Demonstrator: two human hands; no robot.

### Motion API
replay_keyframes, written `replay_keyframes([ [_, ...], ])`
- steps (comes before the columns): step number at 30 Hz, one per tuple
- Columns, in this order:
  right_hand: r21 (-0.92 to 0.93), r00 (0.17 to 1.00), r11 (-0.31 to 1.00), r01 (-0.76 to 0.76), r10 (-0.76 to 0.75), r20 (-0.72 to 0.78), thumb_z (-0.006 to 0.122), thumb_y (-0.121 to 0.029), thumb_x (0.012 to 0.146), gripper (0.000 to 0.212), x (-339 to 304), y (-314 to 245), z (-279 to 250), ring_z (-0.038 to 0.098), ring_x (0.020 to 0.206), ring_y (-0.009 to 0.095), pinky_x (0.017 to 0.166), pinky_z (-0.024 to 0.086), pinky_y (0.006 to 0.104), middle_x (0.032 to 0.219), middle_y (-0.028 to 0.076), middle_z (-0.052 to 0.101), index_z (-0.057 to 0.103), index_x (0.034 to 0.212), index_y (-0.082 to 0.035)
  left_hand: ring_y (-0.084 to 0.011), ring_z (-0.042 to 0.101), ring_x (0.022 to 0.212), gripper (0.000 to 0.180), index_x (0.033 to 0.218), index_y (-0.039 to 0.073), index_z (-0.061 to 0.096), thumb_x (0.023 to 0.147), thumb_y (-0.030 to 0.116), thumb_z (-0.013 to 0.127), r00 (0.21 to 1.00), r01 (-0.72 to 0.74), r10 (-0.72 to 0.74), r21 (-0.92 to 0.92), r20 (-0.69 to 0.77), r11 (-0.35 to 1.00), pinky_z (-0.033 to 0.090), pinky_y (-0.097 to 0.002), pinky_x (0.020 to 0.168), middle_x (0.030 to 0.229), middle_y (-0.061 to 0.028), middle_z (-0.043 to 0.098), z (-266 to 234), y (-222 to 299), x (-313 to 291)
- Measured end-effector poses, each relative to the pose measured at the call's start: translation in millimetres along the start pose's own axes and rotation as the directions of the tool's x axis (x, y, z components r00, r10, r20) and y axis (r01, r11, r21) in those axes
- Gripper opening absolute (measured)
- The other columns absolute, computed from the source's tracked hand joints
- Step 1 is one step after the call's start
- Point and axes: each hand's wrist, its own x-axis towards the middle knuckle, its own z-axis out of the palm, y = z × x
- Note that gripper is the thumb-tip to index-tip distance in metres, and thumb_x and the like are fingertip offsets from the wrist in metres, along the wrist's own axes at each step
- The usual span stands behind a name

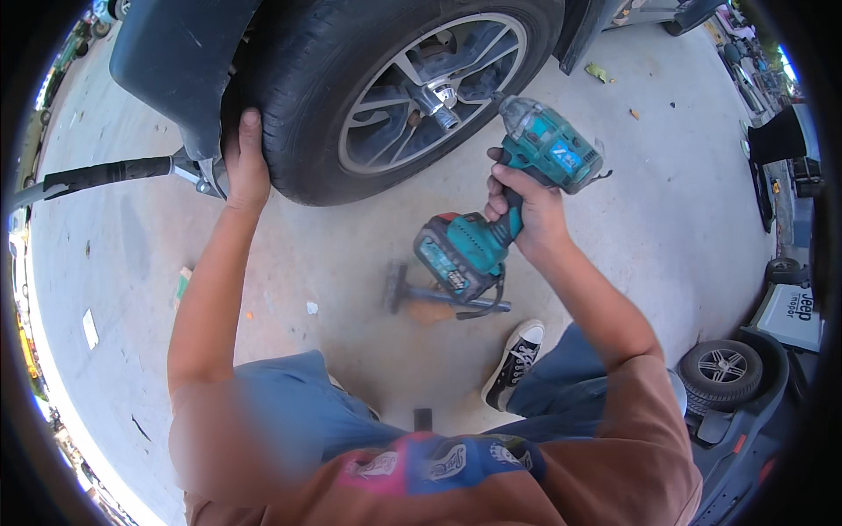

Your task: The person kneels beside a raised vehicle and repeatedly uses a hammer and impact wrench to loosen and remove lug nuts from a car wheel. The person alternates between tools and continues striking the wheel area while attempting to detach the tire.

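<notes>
My right hand (529, 203) is wrapped round the handle of a teal and black cordless impact wrench (551, 145), its battery hanging lower left. The nose points up and left toward the wheel's centre. A shiny metal socket (447, 117) sticks out near the hub of the alloy wheel (368, 140), apart from the nose. My left hand (247, 167) lies against the tread of the black tire (294, 149), beside the dark fender edge. One digit is stretched upward; the other fingers are mostly hidden.
A hammer (399, 287) lies on the concrete floor between my feet and the wheel. At left, a bar with a black sleeve (110, 175) reaches a metal fitting under the fender. A spare wheel (721, 373) and car parts stand at right.
</notes>
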Motion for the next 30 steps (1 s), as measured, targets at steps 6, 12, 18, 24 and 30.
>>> replay_keyframes([
  [6, 0.384, 1.0, 0.923, -0.016, 0.007, 0.023, 0.062, -0.006, 0.082, 0.032, -6.9, 74.9, 18.5, 0.049, 0.052, 0.015, 0.052, 0.043, 0.0323, 0.071, 0.007, 0.054, 0.054, 0.112, 0.001, -0.0305, 0.043, 0.129, 0.094, 0.14, -0.01, 0.036, 0.089, 0.067, 0.05, 0.994, -0.05, 0.029, 0.21, 0.102, 0.976, 0.027, -0.0355, 0.111, 0.138, -0.0226, 0.045, -8.7, -1.5, 7.6],
  [12, 0.304, 0.993, 0.951, -0.049, 0.014, 0.117, 0.062, -0.005, 0.082, 0.032, -3.7, 75.2, 19.5, 0.047, 0.05, 0.014, 0.05, 0.041, 0.0312, 0.069, 0.008, 0.055, 0.053, 0.112, 0.002, -0.0264, 0.048, 0.124, 0.086, 0.14, -0.007, 0.037, 0.093, 0.065, 0.043, 0.992, 0.053, -0.076, 0.218, 0.098, 0.974, 0.034, -0.0338, 0.107, 0.135, -0.0197, 0.05, -20.3, 2.8, 10.3],
  [18, 0.321, 0.992, 0.945, -0.064, 0.027, 0.12, 0.062, -0.004, 0.082, 0.032, 6.1, 85.7, 14.1, 0.048, 0.05, 0.015, 0.05, 0.042, 0.0321, 0.067, 0.008, 0.055, 0.053, 0.112, 0.002, -0.0246, 0.052, 0.12, 0.082, 0.139, -0.005, 0.039, 0.093, 0.062, 0.044, 0.993, 0.083, -0.091, 0.098, 0.081, 0.992, 0.037, -0.0339, 0.105, 0.132, -0.0178, 0.053, -5.7, 19.7, 3.4],
  [24, 0.258, 0.991, 0.966, -0.009, -0.026, 0.129, 0.064, -0.002, 0.081, 0.032, 11.0, 97.2, 13.9, 0.049, 0.05, 0.014, 0.051, 0.042, 0.0318, 0.066, 0.006, 0.053, 0.054, 0.112, 0.001, -0.0243, 0.052, 0.122, 0.078, 0.139, -0.003, 0.041, 0.094, 0.06, 0.045, 0.991, 0.121, -0.124, 0.052, 0.058, 0.991, 0.037, -0.0347, 0.106, 0.134, -0.0142, 0.054, -15.4, 4.9, 2.0],
  [30, -0.247, 0.995, 0.966, 0.08, -0.063, 0.075, 0.07, -0.002, 0.081, 0.026, 26.9, 75.9, -21.8, 0.054, 0.054, 0.009, 0.051, 0.043, 0.0246, 0.071, 0.002, 0.059, 0.063, 0.106, 0.001, -0.0243, 0.049, 0.126, 0.069, 0.142, 0.002, 0.041, 0.098, 0.055, 0.041, 0.991, 0.134, -0.134, -0.092, 0.008, 0.987, 0.036, -0.0368, 0.108, 0.139, -0.0113, 0.051, -4.5, 10.9, 5.5],
])
